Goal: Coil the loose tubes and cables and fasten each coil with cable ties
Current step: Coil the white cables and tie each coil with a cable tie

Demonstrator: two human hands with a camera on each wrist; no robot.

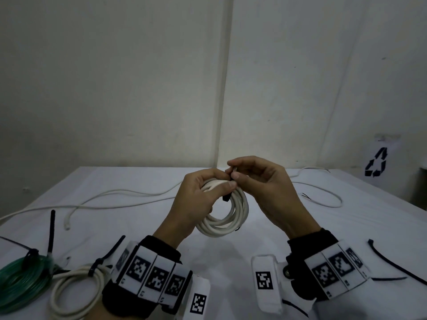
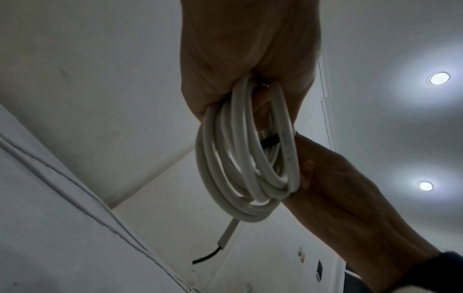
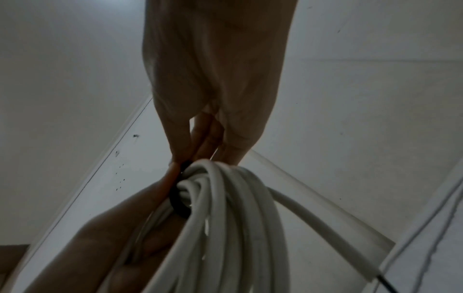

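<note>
A coil of white cable hangs above the table, gripped at its upper left by my left hand. A black cable tie wraps round the strands at the top of the coil. My right hand pinches the tie's end between thumb and forefinger, right against my left thumb. The coil's free end dangles below, with a dark wire sticking out of it.
A tied green tube coil and a tied white cable coil lie at the front left. Loose white cables trail across the back of the white table. Spare black ties lie at the front right.
</note>
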